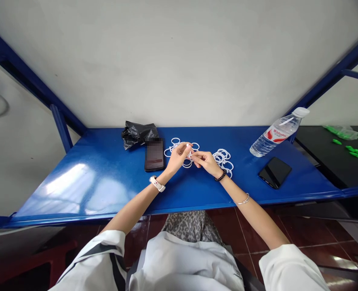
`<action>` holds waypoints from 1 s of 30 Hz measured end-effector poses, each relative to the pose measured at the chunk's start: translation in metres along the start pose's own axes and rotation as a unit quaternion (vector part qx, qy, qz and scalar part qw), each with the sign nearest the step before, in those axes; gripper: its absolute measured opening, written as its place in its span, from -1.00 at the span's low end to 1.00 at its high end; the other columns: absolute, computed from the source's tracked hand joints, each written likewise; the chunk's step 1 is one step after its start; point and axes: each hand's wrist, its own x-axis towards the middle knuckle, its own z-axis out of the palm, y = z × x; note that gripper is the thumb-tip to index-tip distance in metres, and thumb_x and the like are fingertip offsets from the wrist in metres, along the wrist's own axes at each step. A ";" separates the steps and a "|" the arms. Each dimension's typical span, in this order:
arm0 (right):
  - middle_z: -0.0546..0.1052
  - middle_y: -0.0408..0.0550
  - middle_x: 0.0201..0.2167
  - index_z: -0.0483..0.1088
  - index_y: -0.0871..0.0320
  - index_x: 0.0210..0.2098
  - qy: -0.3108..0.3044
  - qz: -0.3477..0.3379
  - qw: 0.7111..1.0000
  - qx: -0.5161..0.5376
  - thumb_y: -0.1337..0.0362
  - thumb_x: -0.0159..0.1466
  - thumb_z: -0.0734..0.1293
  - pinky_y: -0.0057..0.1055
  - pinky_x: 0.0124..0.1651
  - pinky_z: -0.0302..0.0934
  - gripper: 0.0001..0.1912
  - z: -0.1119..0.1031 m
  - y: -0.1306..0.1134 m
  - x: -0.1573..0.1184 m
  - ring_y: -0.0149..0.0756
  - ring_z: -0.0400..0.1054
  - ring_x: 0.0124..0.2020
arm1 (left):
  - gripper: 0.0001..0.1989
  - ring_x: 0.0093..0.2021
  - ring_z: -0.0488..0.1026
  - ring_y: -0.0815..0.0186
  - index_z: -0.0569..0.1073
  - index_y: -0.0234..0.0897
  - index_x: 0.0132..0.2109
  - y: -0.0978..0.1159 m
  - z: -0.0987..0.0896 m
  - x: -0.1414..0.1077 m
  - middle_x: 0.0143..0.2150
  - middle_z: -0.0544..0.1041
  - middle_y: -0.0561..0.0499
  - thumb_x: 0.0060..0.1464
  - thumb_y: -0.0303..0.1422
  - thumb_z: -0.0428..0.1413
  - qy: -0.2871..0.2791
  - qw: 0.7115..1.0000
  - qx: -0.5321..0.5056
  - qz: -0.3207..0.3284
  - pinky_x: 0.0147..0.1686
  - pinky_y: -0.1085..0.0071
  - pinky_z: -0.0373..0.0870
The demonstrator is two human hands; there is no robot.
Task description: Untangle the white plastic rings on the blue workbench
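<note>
Near the middle of the blue table (100, 153), my left hand (177, 158) and my right hand (207, 162) almost meet. Both have their fingers pinched on a small white ring (189, 153), partly hidden by the fingers; a white tip shows above my left thumb. Around and behind my left hand lie several loose white rings (175, 138), thin and round. Just right of my right hand is another loose heap of white rings (224, 152), several of them overlapping.
A black phone (154, 155) lies left of my hands, by a crumpled black plastic bag (139, 133). To the right are a tilted-looking water bottle (274, 133) and a second phone (275, 172). Blue posts and a wall bound the table. Green pieces (354, 151) lie on a black surface beyond.
</note>
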 end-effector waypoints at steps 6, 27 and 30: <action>0.32 -0.22 -0.67 0.50 0.20 -0.38 0.000 0.004 1.000 0.015 -0.13 0.23 0.36 -0.41 -0.46 0.08 -0.53 0.000 -0.001 0.000 -0.44 0.16 -0.61 | -0.50 -0.39 0.47 0.37 0.49 -0.32 -0.15 0.002 0.000 0.000 -0.36 0.56 -0.02 0.14 0.08 0.12 0.005 1.000 -0.013 -0.001 -0.36 0.44 0.43; 0.35 -0.23 -0.64 0.48 0.20 -0.32 0.013 0.013 1.000 0.025 -0.11 0.17 0.42 -0.43 -0.45 0.11 -0.55 0.001 0.002 0.002 -0.46 0.18 -0.59 | -0.48 -0.36 0.49 0.33 0.50 -0.30 -0.11 0.001 -0.001 0.002 -0.35 0.57 -0.03 0.11 0.10 0.14 0.012 1.000 -0.004 0.000 -0.34 0.42 0.42; 0.33 -0.24 -0.65 0.48 0.19 -0.33 0.028 0.013 0.999 0.017 -0.11 0.17 0.42 -0.43 -0.47 0.10 -0.56 0.002 0.003 0.003 -0.47 0.17 -0.60 | -0.44 -0.28 0.51 0.30 0.49 -0.31 0.02 -0.001 -0.002 0.001 -0.23 0.60 -0.09 0.18 0.10 0.08 -0.007 1.000 0.007 0.003 -0.31 0.42 0.43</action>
